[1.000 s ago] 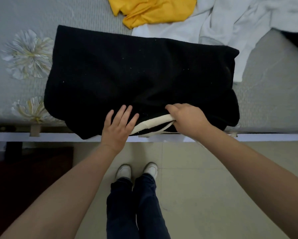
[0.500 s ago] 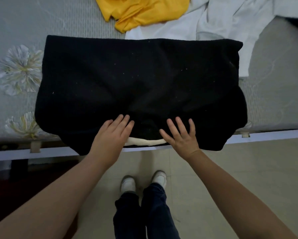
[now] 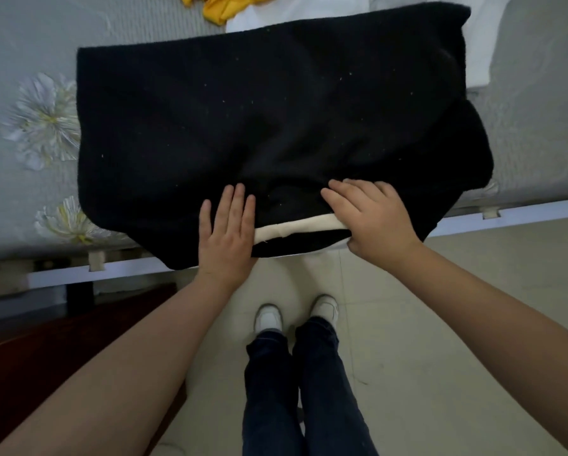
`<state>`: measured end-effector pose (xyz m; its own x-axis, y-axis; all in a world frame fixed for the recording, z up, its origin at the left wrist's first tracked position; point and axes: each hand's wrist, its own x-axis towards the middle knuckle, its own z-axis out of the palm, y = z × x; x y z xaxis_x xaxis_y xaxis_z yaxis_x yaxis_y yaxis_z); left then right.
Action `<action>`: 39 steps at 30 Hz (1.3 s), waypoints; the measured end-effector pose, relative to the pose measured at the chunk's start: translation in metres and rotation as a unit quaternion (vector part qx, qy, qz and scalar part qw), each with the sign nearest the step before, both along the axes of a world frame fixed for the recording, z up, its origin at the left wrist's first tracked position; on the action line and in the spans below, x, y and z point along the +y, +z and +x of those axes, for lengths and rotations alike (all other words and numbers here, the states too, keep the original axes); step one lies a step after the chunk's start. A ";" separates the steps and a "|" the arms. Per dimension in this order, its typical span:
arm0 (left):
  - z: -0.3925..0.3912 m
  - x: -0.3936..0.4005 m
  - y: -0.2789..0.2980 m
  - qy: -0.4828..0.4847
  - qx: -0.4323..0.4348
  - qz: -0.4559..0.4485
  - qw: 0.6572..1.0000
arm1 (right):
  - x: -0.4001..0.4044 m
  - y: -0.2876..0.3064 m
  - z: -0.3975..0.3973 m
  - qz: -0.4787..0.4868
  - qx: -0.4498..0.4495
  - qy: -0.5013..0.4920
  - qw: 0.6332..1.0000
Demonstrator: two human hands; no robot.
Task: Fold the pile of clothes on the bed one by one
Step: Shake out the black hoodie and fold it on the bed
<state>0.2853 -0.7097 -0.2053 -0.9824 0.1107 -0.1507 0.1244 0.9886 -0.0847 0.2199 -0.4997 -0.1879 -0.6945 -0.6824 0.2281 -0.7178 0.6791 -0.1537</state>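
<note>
A black knitted garment (image 3: 276,126) lies folded across the near side of the bed, and its front edge hangs over the bed rail. A cream band (image 3: 295,229) shows along that front edge. My left hand (image 3: 228,232) rests flat on the garment just left of the band, fingers straight and together. My right hand (image 3: 371,218) lies over the band's right end with its fingers bent down onto the black cloth. Its thumb is tucked under the edge, so it grips the garment there. A yellow garment (image 3: 223,8) and white clothes (image 3: 308,11) lie behind.
The grey bedspread (image 3: 29,44) has pale flower prints at the left (image 3: 45,120). A white bed rail (image 3: 506,213) runs along the near edge. Below are a tiled floor (image 3: 440,307), my legs and white shoes (image 3: 295,315), and dark wooden furniture (image 3: 45,350) at lower left.
My right hand went from gripping the cream band to lying flat, and now grips the front edge again. The left hand stayed flat. The view shifted down and nearer.
</note>
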 end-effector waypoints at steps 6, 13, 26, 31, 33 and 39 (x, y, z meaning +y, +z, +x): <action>-0.017 -0.014 -0.008 -0.067 0.131 0.042 0.988 | -0.001 0.005 -0.006 0.024 0.041 0.019 0.999; -0.020 -0.020 0.003 -0.061 0.132 0.120 0.982 | -0.017 0.012 -0.035 0.038 0.074 0.013 0.996; -0.051 -0.039 0.140 -0.108 0.174 0.079 0.976 | -0.021 0.121 -0.019 0.002 0.101 -0.101 0.990; -0.099 -0.021 0.252 -0.220 0.224 0.037 0.949 | 0.001 0.233 -0.033 0.018 0.140 -0.172 0.975; -0.115 0.003 0.296 -0.262 0.242 0.025 0.934 | 0.023 0.279 -0.029 0.040 0.152 -0.216 0.964; -0.149 0.129 0.399 -0.392 0.345 0.019 0.852 | 0.129 0.383 0.012 0.094 0.166 -0.379 0.905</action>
